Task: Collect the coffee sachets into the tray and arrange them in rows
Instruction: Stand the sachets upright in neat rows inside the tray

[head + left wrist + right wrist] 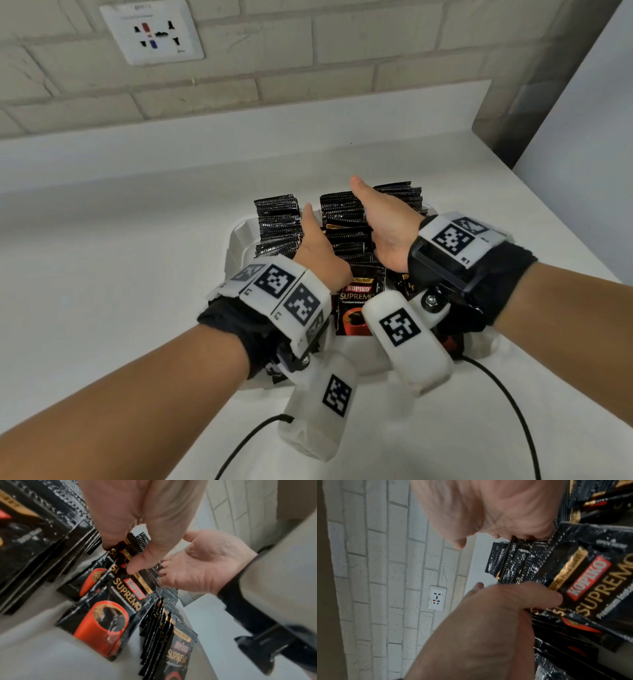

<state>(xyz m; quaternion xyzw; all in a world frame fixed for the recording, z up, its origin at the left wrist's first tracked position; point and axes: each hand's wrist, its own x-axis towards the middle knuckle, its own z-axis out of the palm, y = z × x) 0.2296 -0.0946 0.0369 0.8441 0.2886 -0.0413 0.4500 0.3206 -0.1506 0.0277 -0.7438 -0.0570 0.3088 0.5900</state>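
Wall: pale painted brick with grey joints, across the far side; it also shows in both wrist views.
Socket plate: white, set in the wall at far left, with black slots and a red and a blue mark; small in the right wrist view.
Counter: white, smooth, running from near to far with a low raised lip against the wall.
Panel: plain pale surface standing at far right, beside a shadowed corner of the wall.
Cables: two thin black ones lying on the near counter.
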